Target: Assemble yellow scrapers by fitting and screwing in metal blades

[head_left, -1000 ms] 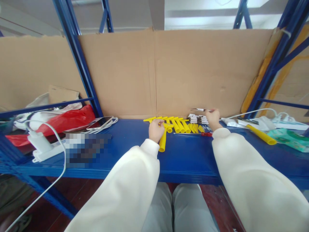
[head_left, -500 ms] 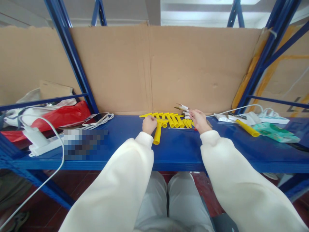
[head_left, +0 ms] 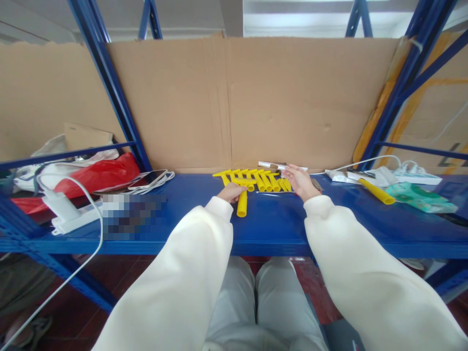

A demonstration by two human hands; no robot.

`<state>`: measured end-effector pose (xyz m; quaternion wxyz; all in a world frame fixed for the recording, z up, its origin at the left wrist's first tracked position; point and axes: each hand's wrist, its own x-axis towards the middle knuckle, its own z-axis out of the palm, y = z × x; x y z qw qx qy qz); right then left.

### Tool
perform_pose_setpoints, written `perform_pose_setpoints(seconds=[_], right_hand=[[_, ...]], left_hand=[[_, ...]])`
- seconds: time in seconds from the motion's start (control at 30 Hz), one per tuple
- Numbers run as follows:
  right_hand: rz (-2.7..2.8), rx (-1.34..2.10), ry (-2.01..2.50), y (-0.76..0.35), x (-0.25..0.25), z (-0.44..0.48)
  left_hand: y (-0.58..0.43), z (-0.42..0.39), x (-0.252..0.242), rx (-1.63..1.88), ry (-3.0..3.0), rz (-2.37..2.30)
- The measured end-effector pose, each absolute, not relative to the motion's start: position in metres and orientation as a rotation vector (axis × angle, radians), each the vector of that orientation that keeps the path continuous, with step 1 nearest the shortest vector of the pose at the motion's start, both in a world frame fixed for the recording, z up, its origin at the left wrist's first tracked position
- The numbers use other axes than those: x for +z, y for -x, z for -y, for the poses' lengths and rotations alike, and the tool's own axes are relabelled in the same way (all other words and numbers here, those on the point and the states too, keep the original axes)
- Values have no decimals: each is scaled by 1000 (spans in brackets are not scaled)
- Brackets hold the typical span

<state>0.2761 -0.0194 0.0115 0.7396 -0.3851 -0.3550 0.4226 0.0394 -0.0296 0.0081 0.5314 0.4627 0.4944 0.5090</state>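
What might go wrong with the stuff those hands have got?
The left hand holds a yellow piece close to the yellow row, so a bump might jumble it. The right hand seems to hold the thin white strip near one end, so it could slip.

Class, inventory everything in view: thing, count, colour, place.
T-handle: one, yellow, centre
Other handles: several, yellow, behind
Strips: count unclear, white-brown, centre
Loose tube: one, yellow, right
Packet: one, green, right
Phone: one, dark, left
Power strip: one, white, left
Bag: one, red, left
Cardboard: several sheets, brown, behind
Shelf: one, blue, middle
Left hand: one, bare, on T-handle
Right hand: one, bare, on strips
Sleeves: two, cream, foreground
Trousers: one pair, grey, below
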Motion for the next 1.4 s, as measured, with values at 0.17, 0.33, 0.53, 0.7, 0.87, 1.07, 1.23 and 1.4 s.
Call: perform_pose_setpoints(seconds=[0.17, 0.33, 0.53, 0.7, 0.87, 1.07, 1.23, 1.4], right_hand=[[842, 991, 855, -269, 13, 26], [899, 1000, 824, -268, 14, 28], [942, 1085, 784, -266, 12, 28], [971, 1120, 786, -263, 11, 30], [1012, 1108, 798, -262, 13, 34], [1061, 1099, 829, -265, 15, 36], [1089, 1097, 856, -267, 12, 35], [1135, 1086, 811, -263, 12, 40]], left_hand=[[-38, 32, 17, 1146, -1174, -1115], [-35, 32, 25, 1422, -943, -1021], [-31, 26, 25, 1621, -673, -1076], [-29, 25, 27, 1658, -569, -1059], [-28, 26, 28, 1678, -528, -1068], [-26, 24, 26, 1780, -505, -1066], [-26, 24, 26, 1806, -464, -1037], [-27, 28, 28, 1742, -531, -1072]])
